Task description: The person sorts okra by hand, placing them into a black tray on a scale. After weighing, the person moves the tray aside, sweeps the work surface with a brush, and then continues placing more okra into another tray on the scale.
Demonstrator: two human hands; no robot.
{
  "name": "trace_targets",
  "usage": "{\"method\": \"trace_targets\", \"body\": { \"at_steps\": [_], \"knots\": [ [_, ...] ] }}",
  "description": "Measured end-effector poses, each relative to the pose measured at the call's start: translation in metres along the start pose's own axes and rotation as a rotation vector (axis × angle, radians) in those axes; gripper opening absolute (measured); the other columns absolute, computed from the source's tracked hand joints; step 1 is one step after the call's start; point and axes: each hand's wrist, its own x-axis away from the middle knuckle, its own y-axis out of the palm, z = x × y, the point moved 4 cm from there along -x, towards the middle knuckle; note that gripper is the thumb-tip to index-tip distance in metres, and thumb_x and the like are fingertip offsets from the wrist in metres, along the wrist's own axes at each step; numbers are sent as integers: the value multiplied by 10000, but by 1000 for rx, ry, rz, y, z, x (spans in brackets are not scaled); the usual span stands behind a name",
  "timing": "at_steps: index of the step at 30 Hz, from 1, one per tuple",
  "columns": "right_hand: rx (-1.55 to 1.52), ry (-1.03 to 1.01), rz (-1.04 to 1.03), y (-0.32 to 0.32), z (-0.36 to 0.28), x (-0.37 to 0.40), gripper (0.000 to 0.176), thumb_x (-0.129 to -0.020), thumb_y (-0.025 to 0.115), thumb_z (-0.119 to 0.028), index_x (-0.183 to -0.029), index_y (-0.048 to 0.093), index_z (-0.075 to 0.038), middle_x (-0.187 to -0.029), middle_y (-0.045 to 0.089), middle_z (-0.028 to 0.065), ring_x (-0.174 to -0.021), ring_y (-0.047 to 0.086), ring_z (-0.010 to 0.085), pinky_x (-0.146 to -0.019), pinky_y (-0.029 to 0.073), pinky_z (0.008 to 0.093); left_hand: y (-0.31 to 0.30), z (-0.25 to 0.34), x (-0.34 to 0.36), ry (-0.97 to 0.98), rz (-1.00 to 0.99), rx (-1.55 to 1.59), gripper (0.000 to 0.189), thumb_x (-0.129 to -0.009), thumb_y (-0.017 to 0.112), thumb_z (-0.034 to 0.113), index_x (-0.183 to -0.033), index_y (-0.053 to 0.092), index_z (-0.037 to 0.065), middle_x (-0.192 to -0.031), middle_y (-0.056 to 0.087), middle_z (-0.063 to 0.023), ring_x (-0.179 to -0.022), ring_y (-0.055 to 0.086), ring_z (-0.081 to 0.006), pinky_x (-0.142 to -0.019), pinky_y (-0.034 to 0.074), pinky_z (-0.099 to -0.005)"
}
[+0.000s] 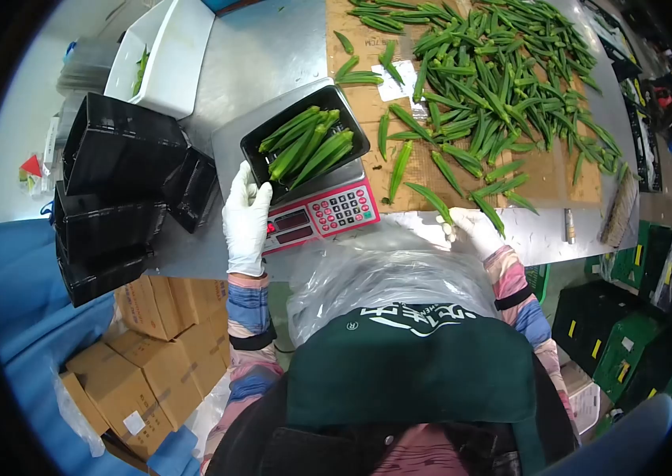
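Observation:
A black plastic tray [359, 127] holding several green okra pods [308, 147] rests on the platform of a red and white digital scale [324, 213]. My left hand [246, 218], in a white glove, grips the tray's near left corner, thumb at the rim. At the front edge of the cardboard, my gloved right hand [470, 232] is closed, fingertips pinching the stem end of an okra pod [429, 198]. Another pod [489, 213] lies right beside that hand. Beyond it, a large heap of okra [502, 87] covers the cardboard sheet [352, 47].
Stacks of black trays [118, 151] stand left of the scale. Behind them is a white bin [185, 59] with some okra inside. A brush [620, 210] lies at the table's right end. Cardboard boxes [137, 373] sit below left, and green crates [629, 341] below right.

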Motion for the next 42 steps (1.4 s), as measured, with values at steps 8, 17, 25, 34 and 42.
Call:
{"method": "trace_targets", "body": {
  "at_steps": [8, 17, 25, 34, 42],
  "knots": [
    [-367, -81, -168, 49, -53, -3, 358, -1044, 541, -299, -1075, 693, 24, -740, 570, 13, -667, 534, 118, -672, 466, 287, 0, 1, 3, 45, -55, 38, 607, -925, 662, 24, -1496, 459, 0, -1358, 640, -91, -956, 584, -80, -909, 499, -249],
    [263, -397, 95, 113, -143, -39, 367, -967, 694, -242, -1244, 663, -2, -857, 654, -3, -745, 571, 68, -703, 476, 241, -2, -1, 7, -46, -67, 174, 587, -956, 652, 27, -1499, 436, -21, -1262, 656, -85, -921, 596, -80, -872, 506, -237],
    [642, -49, 137, 16, 37, -33, 220, -973, 668, -231, -946, 729, -21, -716, 684, 55, -644, 595, 92, -639, 491, 277, -52, 4, 7, -58, 53, 241, 409, -1018, 584, 109, -1398, 533, -31, -975, 693, -49, -834, 627, -87, -760, 526, -226],
    [412, 99, 221, 3, 71, -29, 295, -1000, 649, -253, -819, 696, -25, -658, 675, 26, -564, 598, 83, -567, 475, 254, -61, 20, -17, -54, 99, 305, 360, -1031, 588, 152, -1348, 583, -17, -939, 702, -65, -783, 637, -93, -746, 530, -232],
    [377, 158, 293, 1, 75, -33, 334, -984, 670, -304, -802, 722, -29, -641, 686, 28, -531, 605, 90, -554, 483, 257, 3, 5, -13, -196, -288, 158, 371, -1002, 651, 224, -1296, 612, 2, -954, 674, -4, -776, 605, -63, -664, 516, -221]
  ]
}}
